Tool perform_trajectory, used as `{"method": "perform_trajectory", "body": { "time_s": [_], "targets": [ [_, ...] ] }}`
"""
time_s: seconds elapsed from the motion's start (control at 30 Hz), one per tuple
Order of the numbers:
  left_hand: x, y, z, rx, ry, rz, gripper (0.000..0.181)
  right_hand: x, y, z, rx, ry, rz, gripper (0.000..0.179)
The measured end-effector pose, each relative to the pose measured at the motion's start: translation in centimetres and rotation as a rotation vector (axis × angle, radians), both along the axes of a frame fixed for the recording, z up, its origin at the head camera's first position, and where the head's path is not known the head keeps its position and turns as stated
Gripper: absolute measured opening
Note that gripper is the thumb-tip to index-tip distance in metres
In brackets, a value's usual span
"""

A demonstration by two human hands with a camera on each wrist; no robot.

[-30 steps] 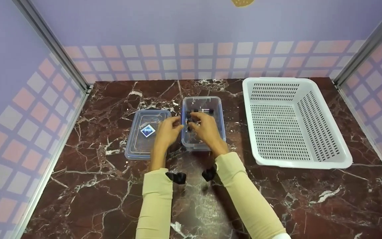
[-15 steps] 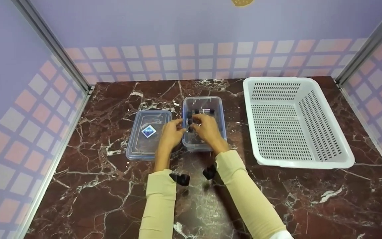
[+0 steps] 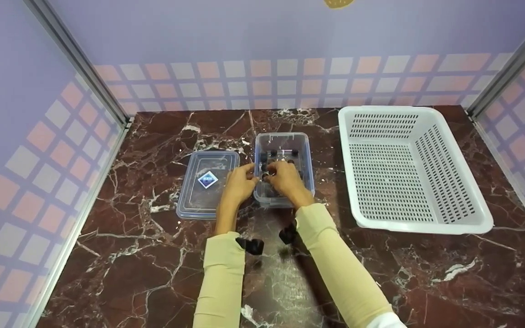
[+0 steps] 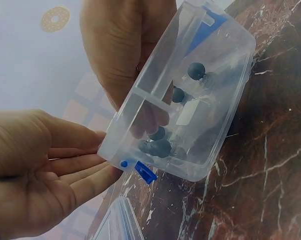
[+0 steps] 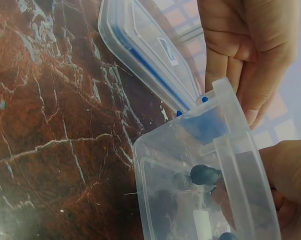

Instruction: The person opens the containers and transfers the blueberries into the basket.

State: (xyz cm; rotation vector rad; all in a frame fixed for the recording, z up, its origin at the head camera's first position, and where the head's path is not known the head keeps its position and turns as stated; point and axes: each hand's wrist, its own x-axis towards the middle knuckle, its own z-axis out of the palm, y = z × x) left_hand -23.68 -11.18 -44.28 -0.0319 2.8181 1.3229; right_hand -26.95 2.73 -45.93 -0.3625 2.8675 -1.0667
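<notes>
A clear plastic box (image 3: 280, 136) with blue clips sits before me in the head view. Inside lie several small clear tubes (image 3: 285, 152) with black rounded ends, laid crosswise. At the box's left side is my left hand (image 3: 239, 183), its fingertips touching the outer wall by the rim. My right hand (image 3: 287, 180) reaches down over the right side into the box, its bent thumb and fingers pinching at a dark rounded tube end (image 5: 204, 175). Part of that tube is hidden by the hand and the cloudy wall.
Left of the box lies its clear lid (image 3: 198, 200) with a blue diamond sticker. A white perforated basket (image 3: 426, 225) stands to the right. All rest on a dark red marbled table (image 3: 139, 273) enclosed by patterned panels (image 3: 39, 150).
My left hand has shifted slightly right along the box wall. My right hand has moved a little lower and nearer, exposing more black tube ends.
</notes>
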Motion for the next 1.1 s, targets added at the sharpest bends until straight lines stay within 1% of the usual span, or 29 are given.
{"method": "perform_trajectory", "body": {
  "time_s": [0.1,0.2,0.37,0.5,0.7,0.83,1.1],
  "targets": [
    [0.0,0.1,0.2,-0.003,-0.006,-0.011,0.046,-0.1,-0.1,0.0,0.021,0.009,0.017,0.027],
    [0.1,0.2,0.4,-0.045,0.007,-0.022,0.046,-0.2,-0.3,-0.1,0.033,0.007,0.024,0.025],
    [0.0,0.5,0.7,-0.113,0.019,-0.03,0.047,-0.4,-0.5,-0.3,0.058,-0.027,-0.005,0.021],
    [0.0,0.4,0.7,-0.129,0.004,-0.025,0.048,-0.4,-0.8,-0.4,0.093,-0.034,-0.01,0.018],
    [0.1,0.2,0.7,-0.157,0.009,-0.022,0.047,-0.3,-1.2,-0.7,0.114,-0.023,0.008,0.015],
    [0.2,0.3,0.8,-0.175,0.005,-0.02,0.047,-0.4,-1.4,-0.7,0.134,-0.011,0.019,0.014],
    [0.2,0.6,1.2,-0.17,-0.023,0.001,0.049,-0.5,-1.6,-0.5,0.14,0.005,0.029,0.013]
  ]
}}
